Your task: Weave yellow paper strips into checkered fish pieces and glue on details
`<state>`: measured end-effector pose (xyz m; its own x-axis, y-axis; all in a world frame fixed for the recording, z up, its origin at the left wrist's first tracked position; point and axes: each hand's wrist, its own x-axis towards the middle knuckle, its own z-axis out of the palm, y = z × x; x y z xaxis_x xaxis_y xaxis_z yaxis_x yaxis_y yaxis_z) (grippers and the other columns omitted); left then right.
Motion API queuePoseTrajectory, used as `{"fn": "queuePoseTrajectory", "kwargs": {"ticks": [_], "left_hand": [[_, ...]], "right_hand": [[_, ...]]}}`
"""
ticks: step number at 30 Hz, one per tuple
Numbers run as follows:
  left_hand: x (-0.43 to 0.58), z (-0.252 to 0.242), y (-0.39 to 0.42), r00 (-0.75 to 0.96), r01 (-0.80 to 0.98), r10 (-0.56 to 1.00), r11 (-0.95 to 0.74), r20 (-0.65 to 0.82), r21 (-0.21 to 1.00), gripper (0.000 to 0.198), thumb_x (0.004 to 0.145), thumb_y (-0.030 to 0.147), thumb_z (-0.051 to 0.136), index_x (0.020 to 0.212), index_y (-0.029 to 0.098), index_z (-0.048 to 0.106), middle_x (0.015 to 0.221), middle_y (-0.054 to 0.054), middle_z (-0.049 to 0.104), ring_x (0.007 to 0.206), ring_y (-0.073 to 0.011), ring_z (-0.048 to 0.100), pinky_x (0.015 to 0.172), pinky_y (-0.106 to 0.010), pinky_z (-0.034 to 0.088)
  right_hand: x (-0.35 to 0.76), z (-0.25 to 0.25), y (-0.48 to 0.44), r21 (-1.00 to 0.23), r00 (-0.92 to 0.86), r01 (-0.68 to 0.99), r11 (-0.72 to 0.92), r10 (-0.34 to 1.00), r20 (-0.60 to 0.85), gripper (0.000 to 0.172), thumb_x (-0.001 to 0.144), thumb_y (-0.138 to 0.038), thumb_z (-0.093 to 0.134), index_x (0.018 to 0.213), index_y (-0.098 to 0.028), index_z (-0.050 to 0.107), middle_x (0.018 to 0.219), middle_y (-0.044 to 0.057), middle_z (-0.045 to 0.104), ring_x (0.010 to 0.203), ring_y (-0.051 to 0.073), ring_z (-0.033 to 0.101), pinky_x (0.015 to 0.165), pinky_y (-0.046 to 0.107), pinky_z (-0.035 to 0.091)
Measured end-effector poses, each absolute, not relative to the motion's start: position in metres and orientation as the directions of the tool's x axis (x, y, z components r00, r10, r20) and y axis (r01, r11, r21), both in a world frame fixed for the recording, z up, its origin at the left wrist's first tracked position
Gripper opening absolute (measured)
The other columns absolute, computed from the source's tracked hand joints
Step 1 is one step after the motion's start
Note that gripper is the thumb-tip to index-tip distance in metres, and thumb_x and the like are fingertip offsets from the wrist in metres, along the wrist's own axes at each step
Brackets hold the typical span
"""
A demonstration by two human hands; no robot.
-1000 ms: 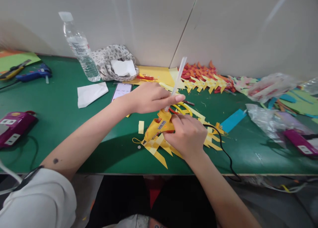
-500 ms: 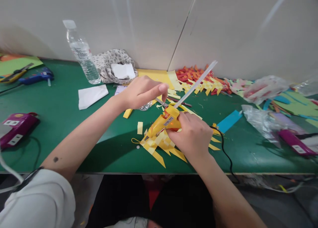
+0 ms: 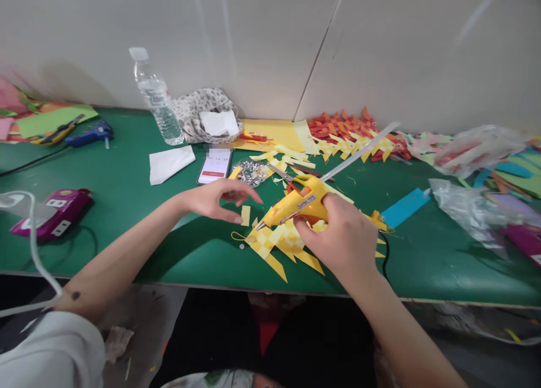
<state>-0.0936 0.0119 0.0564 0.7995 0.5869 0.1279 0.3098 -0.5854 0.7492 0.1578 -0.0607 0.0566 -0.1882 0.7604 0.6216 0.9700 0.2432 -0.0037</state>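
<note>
Hot-glue gun [image 3: 305,200], yellow, sits clamped in the right hand [image 3: 353,236], a clear glue stick [image 3: 361,152] jutting from its back, up and away to the right. Just below the grip and partly hidden by it lies a woven yellow paper fish [image 3: 265,245], the gun's nozzle [image 3: 261,226] over its looped end. Left of the nozzle, the left hand [image 3: 211,199] hangs with thumb and fingers apart, near a small pale-yellow paper rectangle [image 3: 245,214]. Beyond the grip lie scissors [image 3: 281,173] and a cluster of googly eyes [image 3: 252,173], with a smartphone [image 3: 214,165] farther left; right of the grip, a blue paper strip [image 3: 404,207].
</note>
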Motion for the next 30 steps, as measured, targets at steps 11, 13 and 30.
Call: {"fn": "queuePoseTrajectory", "kwargs": {"ticks": [11, 13, 30], "left_hand": [[-0.079, 0.039, -0.002, 0.865, 0.207, 0.496, -0.49, 0.075, 0.847, 0.021, 0.076, 0.034, 0.065, 0.086, 0.018, 0.074, 0.061, 0.0, 0.051, 0.054, -0.0094, 0.04, 0.048, -0.023, 0.029], [-0.082, 0.038, 0.0, 0.825, 0.196, 0.552, -0.479, 0.12, 0.855, 0.018, 0.074, 0.034, 0.067, 0.08, 0.018, 0.074, 0.058, 0.0, 0.052, 0.052, -0.0094, 0.039, 0.047, -0.024, 0.028], [-0.099, 0.035, 0.021, 0.383, 0.001, 0.87, -0.337, 0.311, 0.941, 0.027, 0.074, 0.041, 0.067, 0.068, 0.018, 0.053, 0.06, 0.005, 0.043, 0.05, -0.0077, 0.034, 0.047, -0.022, 0.027]], "right_hand": [[0.163, 0.06, -0.062, -0.05, -0.105, 0.981, 0.187, 0.734, 0.671, 0.02, 0.069, -0.037, 0.059, 0.073, -0.02, 0.049, 0.061, 0.002, 0.054, 0.06, 0.019, 0.053, 0.05, 0.027, 0.025], [0.164, 0.059, -0.063, -0.048, -0.107, 0.981, 0.188, 0.729, 0.676, 0.02, 0.069, -0.037, 0.059, 0.074, -0.02, 0.05, 0.061, 0.002, 0.053, 0.06, 0.019, 0.053, 0.05, 0.027, 0.025], [0.162, 0.047, -0.063, 0.039, -0.219, 0.968, 0.249, 0.755, 0.618, 0.018, 0.068, -0.034, 0.057, 0.071, -0.02, 0.047, 0.061, 0.001, 0.053, 0.06, 0.018, 0.051, 0.049, 0.027, 0.023]]}}
